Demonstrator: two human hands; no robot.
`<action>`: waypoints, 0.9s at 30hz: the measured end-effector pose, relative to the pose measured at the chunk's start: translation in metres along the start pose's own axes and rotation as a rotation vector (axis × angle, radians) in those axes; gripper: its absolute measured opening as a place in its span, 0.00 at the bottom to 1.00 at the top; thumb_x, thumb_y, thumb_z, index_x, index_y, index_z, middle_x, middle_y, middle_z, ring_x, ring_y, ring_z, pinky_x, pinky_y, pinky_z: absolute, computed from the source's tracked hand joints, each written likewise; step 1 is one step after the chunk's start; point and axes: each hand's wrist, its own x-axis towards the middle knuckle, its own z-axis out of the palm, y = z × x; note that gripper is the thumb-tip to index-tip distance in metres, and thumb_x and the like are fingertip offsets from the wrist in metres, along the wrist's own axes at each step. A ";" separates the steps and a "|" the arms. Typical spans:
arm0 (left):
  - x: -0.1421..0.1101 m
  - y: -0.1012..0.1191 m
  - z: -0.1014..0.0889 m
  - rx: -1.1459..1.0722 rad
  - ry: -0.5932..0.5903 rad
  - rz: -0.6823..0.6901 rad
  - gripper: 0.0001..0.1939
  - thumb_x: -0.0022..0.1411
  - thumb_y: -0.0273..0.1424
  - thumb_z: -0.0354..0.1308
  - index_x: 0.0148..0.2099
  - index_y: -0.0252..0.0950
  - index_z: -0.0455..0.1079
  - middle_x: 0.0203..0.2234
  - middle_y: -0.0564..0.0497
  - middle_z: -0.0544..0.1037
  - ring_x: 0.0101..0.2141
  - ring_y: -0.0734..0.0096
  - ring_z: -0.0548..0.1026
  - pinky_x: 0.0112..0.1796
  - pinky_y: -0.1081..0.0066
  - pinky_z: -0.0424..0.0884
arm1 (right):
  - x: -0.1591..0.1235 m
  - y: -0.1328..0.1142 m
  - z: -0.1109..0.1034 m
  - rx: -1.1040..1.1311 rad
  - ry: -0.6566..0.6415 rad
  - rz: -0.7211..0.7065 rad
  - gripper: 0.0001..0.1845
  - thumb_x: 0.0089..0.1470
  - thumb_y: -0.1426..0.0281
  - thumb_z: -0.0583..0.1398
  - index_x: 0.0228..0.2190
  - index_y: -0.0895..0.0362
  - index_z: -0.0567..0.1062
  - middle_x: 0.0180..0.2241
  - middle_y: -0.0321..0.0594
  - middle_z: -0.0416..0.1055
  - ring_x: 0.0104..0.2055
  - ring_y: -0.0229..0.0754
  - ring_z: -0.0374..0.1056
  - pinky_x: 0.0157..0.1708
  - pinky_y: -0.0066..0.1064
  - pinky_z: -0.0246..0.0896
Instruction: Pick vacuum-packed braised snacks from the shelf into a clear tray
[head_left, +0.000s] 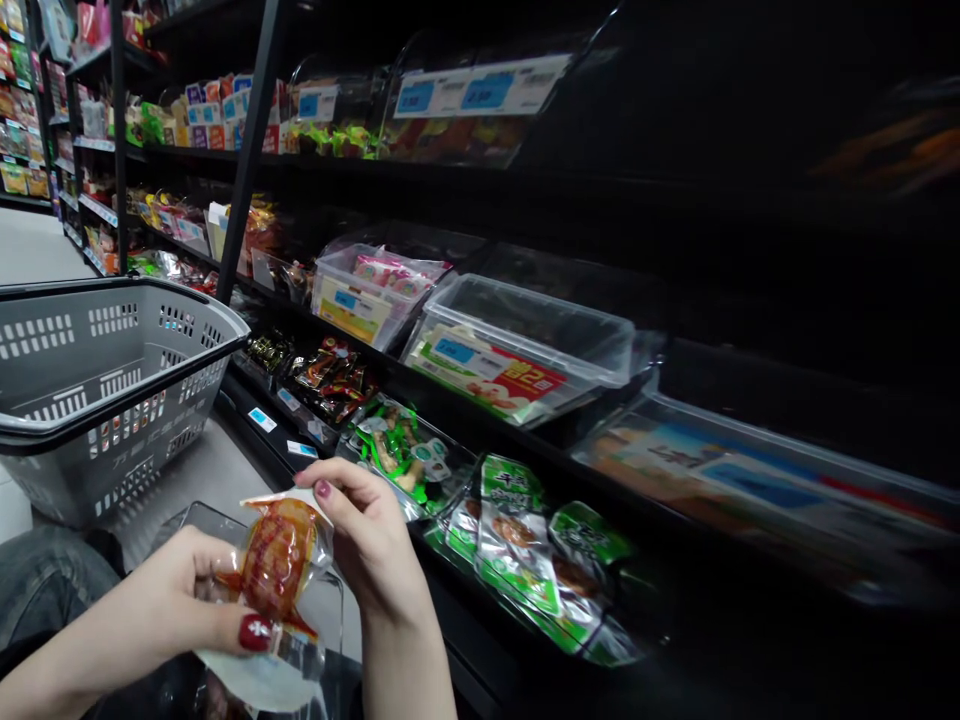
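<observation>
A clear vacuum-sealed pack of reddish-brown food (279, 558), perhaps meat, is held up in front of my lap. My left hand (184, 590) is closed on its lower left side, the thumb with dark red polish lying across the front. At its upper right corner, my right hand (367, 525) pinches the edge between thumb and fingers. Beneath the pack is a clear plastic bin (339, 625), with something brownish and wrapped at its bottom, mostly hidden by my left hand and the pack. A pale backing or pack edge (259, 678) shows under my left thumb.
A grey shopping basket (142, 420) stands at the left beside my knee (52, 590). Black shelving (247, 150) runs along the right with price-tagged bins. Green-and-silver snack packs (525, 550) fill a low bin near my right forearm; a lidless-looking clear bin (525, 340) sits above.
</observation>
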 end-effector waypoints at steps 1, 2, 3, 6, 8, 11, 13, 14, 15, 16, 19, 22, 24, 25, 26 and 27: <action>0.000 -0.001 0.000 -0.037 0.004 -0.014 0.12 0.48 0.37 0.67 0.33 0.33 0.79 0.20 0.53 0.76 0.20 0.79 0.68 0.25 0.78 0.65 | 0.001 0.000 0.001 0.023 0.007 0.037 0.08 0.42 0.63 0.68 0.24 0.55 0.81 0.23 0.36 0.72 0.23 0.34 0.59 0.23 0.25 0.52; 0.000 -0.002 -0.001 -0.063 0.016 -0.017 0.14 0.48 0.38 0.67 0.32 0.32 0.79 0.19 0.52 0.76 0.18 0.79 0.69 0.23 0.78 0.65 | 0.002 0.001 0.002 0.049 0.012 0.081 0.08 0.41 0.63 0.68 0.24 0.55 0.81 0.22 0.36 0.72 0.22 0.34 0.59 0.23 0.25 0.52; 0.000 -0.003 -0.001 -0.086 0.027 -0.019 0.15 0.47 0.40 0.67 0.31 0.32 0.78 0.17 0.52 0.75 0.16 0.79 0.68 0.21 0.78 0.65 | 0.003 0.002 0.004 0.076 0.018 0.127 0.09 0.40 0.63 0.68 0.24 0.56 0.81 0.21 0.36 0.72 0.22 0.34 0.59 0.23 0.25 0.53; 0.002 -0.007 -0.005 -0.121 0.043 -0.009 0.18 0.45 0.43 0.67 0.26 0.31 0.76 0.15 0.52 0.74 0.13 0.79 0.67 0.19 0.77 0.66 | 0.006 0.006 0.007 0.130 0.027 0.219 0.11 0.38 0.63 0.69 0.24 0.57 0.81 0.21 0.35 0.71 0.21 0.33 0.60 0.22 0.25 0.54; 0.003 -0.006 -0.005 -0.094 0.031 -0.015 0.16 0.45 0.42 0.68 0.26 0.31 0.76 0.15 0.52 0.75 0.13 0.80 0.67 0.19 0.77 0.67 | 0.007 0.008 0.008 0.148 0.034 0.219 0.11 0.38 0.63 0.69 0.24 0.57 0.81 0.21 0.35 0.71 0.21 0.33 0.60 0.23 0.24 0.55; 0.001 0.000 -0.003 -0.011 0.006 -0.030 0.10 0.46 0.33 0.68 0.31 0.32 0.78 0.17 0.54 0.75 0.16 0.81 0.67 0.22 0.78 0.67 | 0.006 0.009 0.007 0.178 0.015 0.175 0.10 0.39 0.63 0.69 0.24 0.56 0.81 0.21 0.34 0.70 0.22 0.32 0.59 0.23 0.24 0.53; -0.002 0.003 -0.002 0.026 -0.009 -0.021 0.07 0.47 0.26 0.67 0.33 0.33 0.79 0.19 0.56 0.74 0.20 0.82 0.67 0.25 0.80 0.67 | 0.005 0.008 0.006 0.206 -0.022 0.128 0.08 0.41 0.64 0.69 0.24 0.55 0.81 0.21 0.35 0.70 0.22 0.32 0.58 0.23 0.24 0.52; -0.003 0.004 -0.002 0.038 -0.017 -0.019 0.08 0.47 0.24 0.66 0.33 0.33 0.79 0.20 0.56 0.74 0.21 0.82 0.67 0.26 0.80 0.67 | 0.004 0.007 0.004 0.225 -0.050 0.095 0.07 0.41 0.64 0.68 0.24 0.55 0.81 0.22 0.35 0.69 0.22 0.33 0.58 0.23 0.25 0.51; -0.003 0.003 -0.004 0.044 -0.030 -0.024 0.08 0.47 0.24 0.66 0.33 0.34 0.79 0.21 0.56 0.74 0.22 0.83 0.67 0.26 0.81 0.67 | 0.002 0.007 0.003 0.255 -0.088 0.053 0.07 0.42 0.64 0.67 0.23 0.55 0.81 0.22 0.36 0.68 0.23 0.34 0.58 0.24 0.25 0.51; -0.004 0.001 -0.006 0.033 -0.050 -0.039 0.08 0.46 0.24 0.67 0.33 0.35 0.79 0.21 0.56 0.74 0.21 0.83 0.67 0.26 0.81 0.66 | 0.001 0.006 0.001 0.290 -0.141 0.007 0.08 0.43 0.63 0.66 0.24 0.55 0.81 0.22 0.36 0.67 0.23 0.35 0.57 0.24 0.26 0.51; -0.002 -0.011 -0.014 -0.104 -0.163 -0.122 0.11 0.41 0.32 0.70 0.32 0.35 0.80 0.21 0.54 0.76 0.18 0.83 0.66 0.20 0.82 0.62 | -0.003 0.005 -0.004 0.347 -0.295 -0.151 0.11 0.42 0.61 0.65 0.28 0.54 0.81 0.23 0.37 0.63 0.26 0.38 0.56 0.24 0.28 0.52; 0.002 -0.022 -0.017 -0.257 -0.258 -0.184 0.13 0.33 0.32 0.73 0.27 0.35 0.80 0.19 0.53 0.76 0.18 0.83 0.66 0.20 0.83 0.60 | -0.008 0.004 -0.005 0.173 -0.309 -0.279 0.18 0.37 0.69 0.69 0.36 0.49 0.79 0.32 0.37 0.64 0.32 0.39 0.58 0.30 0.30 0.55; 0.004 -0.025 -0.015 -0.275 -0.287 -0.202 0.12 0.32 0.29 0.73 0.25 0.35 0.80 0.19 0.54 0.76 0.20 0.84 0.66 0.24 0.83 0.61 | -0.010 0.004 -0.004 0.053 -0.302 -0.324 0.17 0.38 0.75 0.69 0.33 0.46 0.79 0.37 0.37 0.65 0.38 0.41 0.61 0.38 0.33 0.58; 0.005 -0.025 -0.014 -0.264 -0.302 -0.204 0.12 0.34 0.28 0.73 0.27 0.34 0.80 0.20 0.54 0.76 0.21 0.84 0.67 0.25 0.84 0.62 | -0.010 0.003 -0.002 0.043 -0.324 -0.331 0.13 0.41 0.75 0.69 0.30 0.46 0.80 0.37 0.37 0.67 0.40 0.42 0.63 0.41 0.35 0.58; 0.005 -0.024 -0.014 -0.246 -0.316 -0.196 0.15 0.36 0.28 0.72 0.32 0.35 0.81 0.22 0.54 0.77 0.23 0.83 0.68 0.27 0.83 0.62 | -0.011 0.002 -0.001 0.063 -0.351 -0.332 0.10 0.44 0.74 0.68 0.28 0.46 0.80 0.34 0.37 0.69 0.39 0.43 0.66 0.41 0.36 0.59; 0.004 -0.023 -0.014 -0.225 -0.323 -0.177 0.19 0.39 0.28 0.71 0.38 0.36 0.80 0.24 0.53 0.78 0.24 0.82 0.69 0.28 0.83 0.63 | -0.012 0.000 0.001 0.085 -0.369 -0.323 0.06 0.47 0.71 0.67 0.28 0.46 0.80 0.30 0.36 0.70 0.36 0.43 0.68 0.39 0.37 0.61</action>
